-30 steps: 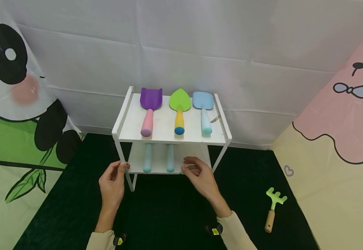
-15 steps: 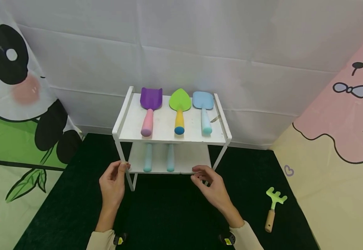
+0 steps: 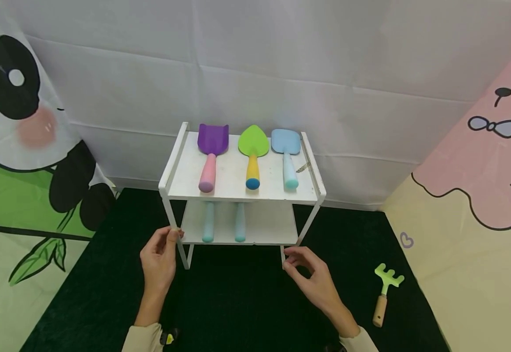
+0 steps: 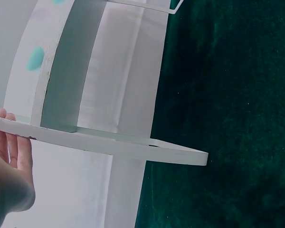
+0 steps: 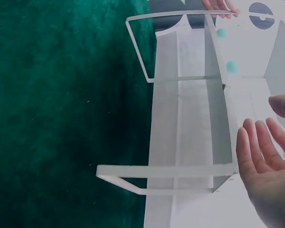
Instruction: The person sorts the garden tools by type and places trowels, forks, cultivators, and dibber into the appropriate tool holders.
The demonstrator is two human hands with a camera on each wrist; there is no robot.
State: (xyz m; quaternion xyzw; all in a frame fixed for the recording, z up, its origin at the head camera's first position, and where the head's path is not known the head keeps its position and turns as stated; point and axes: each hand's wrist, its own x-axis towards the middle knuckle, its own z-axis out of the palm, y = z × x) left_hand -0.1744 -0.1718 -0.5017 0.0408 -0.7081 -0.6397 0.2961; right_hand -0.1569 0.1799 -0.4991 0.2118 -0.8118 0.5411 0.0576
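Observation:
In the head view, a small white two-tier rack (image 3: 233, 188) stands in the middle. My left hand (image 3: 159, 259) holds its front left leg, with fingers behind the post (image 4: 61, 137) in the left wrist view. My right hand (image 3: 312, 281) is near the front right leg with fingers loosely bent and nothing in them. The upper shelf carries a purple toy shovel (image 3: 213, 139) with a pink handle, a green trowel (image 3: 253, 141) with a yellow handle, and a light blue spade (image 3: 287, 142). Two teal handles (image 3: 208, 222) lie on the lower shelf; their far ends are hidden.
A green hand rake (image 3: 389, 278) with a wooden handle lies on the dark green floor (image 3: 238, 303) to the right. Behind the rack hangs a white cloth wall (image 3: 260, 63). Printed cartoon panels flank both sides.
My right hand has drawn back to the right and toward me, away from the lower shelf's front edge. The left hand stays at the left leg, and the tools have not moved.

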